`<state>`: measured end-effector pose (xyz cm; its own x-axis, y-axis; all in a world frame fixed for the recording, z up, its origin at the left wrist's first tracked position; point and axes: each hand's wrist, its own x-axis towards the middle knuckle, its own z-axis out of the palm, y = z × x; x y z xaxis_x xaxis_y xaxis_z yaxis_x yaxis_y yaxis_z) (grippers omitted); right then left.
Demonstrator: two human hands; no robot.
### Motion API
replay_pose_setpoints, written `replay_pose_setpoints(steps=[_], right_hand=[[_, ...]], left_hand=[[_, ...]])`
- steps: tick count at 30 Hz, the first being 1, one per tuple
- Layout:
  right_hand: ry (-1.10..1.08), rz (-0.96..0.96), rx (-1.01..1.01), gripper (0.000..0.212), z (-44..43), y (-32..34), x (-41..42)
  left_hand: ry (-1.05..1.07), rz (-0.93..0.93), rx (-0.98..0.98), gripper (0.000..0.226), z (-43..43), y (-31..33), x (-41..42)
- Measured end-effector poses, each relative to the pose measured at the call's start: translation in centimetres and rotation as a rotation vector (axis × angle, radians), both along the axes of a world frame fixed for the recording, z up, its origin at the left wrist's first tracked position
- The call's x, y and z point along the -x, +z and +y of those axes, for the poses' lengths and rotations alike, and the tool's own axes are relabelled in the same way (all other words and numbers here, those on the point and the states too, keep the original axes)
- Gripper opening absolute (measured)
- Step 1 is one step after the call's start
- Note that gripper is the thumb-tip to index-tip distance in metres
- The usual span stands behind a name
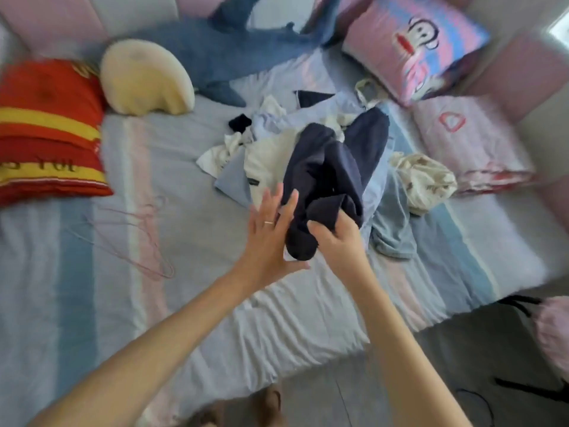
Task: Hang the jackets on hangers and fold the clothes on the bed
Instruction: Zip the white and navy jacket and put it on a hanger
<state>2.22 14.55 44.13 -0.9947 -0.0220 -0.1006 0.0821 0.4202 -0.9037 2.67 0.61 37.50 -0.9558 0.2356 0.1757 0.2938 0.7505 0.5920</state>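
Grip: your right hand (337, 238) is clutching the navy garment (326, 180) — left hand (271, 229) spread flat against it.
Progress: pile (277, 143) lying unfolded — hangers (138, 238) bare.

Bed (191, 303), sheet striped blue, pink and white, is carrying: clothes pile (277, 143) lying at centre; pink wire hangers (138, 235) lying left of centre; red-and-yellow pillow (46, 127) sitting at left edge; cream cushion (144, 78) and blue shark plush (215, 50) lying upper left; cartoon pillow (412, 44) and pink quilt (468, 140) resting upper right.
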Motion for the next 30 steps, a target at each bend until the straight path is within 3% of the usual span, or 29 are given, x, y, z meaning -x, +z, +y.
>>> replay_pose_setpoints(steps=[3,5,7,9,11,14,16,18,21,24,26,28,30], right_hand=[[0.08,0.239,-0.002,0.011,-2.6,9.5,1.6],[0.097,0.373,0.051,0.011,-3.9,14.8,2.2],[0.147,0.493,0.11,0.004,-5.1,18.9,2.3],[0.203,0.576,0.128,0.012,-5.7,21.4,2.0],[0.2,0.687,0.126,0.03,-5.6,22.2,1.8],[-0.023,0.83,0.014,0.058,-3.9,18.9,1.5],[-0.096,0.618,-0.149,0.086,-3.2,13.6,-0.1],[-0.017,0.166,-0.313,0.113,-3.4,7.6,-2.3],[-0.015,-0.314,-0.286,0.125,-5.5,0.4,-5.8],[-0.094,-0.679,-0.059,0.1,-9.3,-3.4,-8.0],[-0.073,-0.814,0.196,0.055,-11.3,-5.1,-8.4],[-0.068,-0.767,0.225,0.028,-12.4,-5.2,-7.6],[0.017,-0.644,0.175,0.024,-12.9,-2.5,-6.3]], left_hand=[[0.066,0.032,-0.173,0.094,-0.9,10.0,2.4],[0.071,0.071,-0.357,0.06,-2.2,16.4,3.1],[0.13,0.193,-0.368,0.032,-4.0,21.7,3.3],[0.133,0.226,-0.405,0.015,-5.6,25.4,3.0],[0.137,0.216,-0.534,0.011,-6.6,27.6,1.9],[0.193,0.222,-0.814,0.026,-7.5,28.9,-0.7],[0.234,0.27,-0.88,0.028,-8.7,28.3,-2.3],[0.259,0.286,-0.876,0.021,-10.2,27.7,-3.3],[0.344,0.276,-0.854,0.023,-12.2,25.9,-4.8],[0.404,0.254,-0.832,0.026,-13.2,24.3,-6.2],[0.423,0.231,-0.804,0.022,-13.6,23.4,-7.2],[0.444,0.222,-0.782,0.015,-14.6,22.6,-8.0],[0.498,0.24,-0.741,0.016,-16.0,22.6,-8.7]])
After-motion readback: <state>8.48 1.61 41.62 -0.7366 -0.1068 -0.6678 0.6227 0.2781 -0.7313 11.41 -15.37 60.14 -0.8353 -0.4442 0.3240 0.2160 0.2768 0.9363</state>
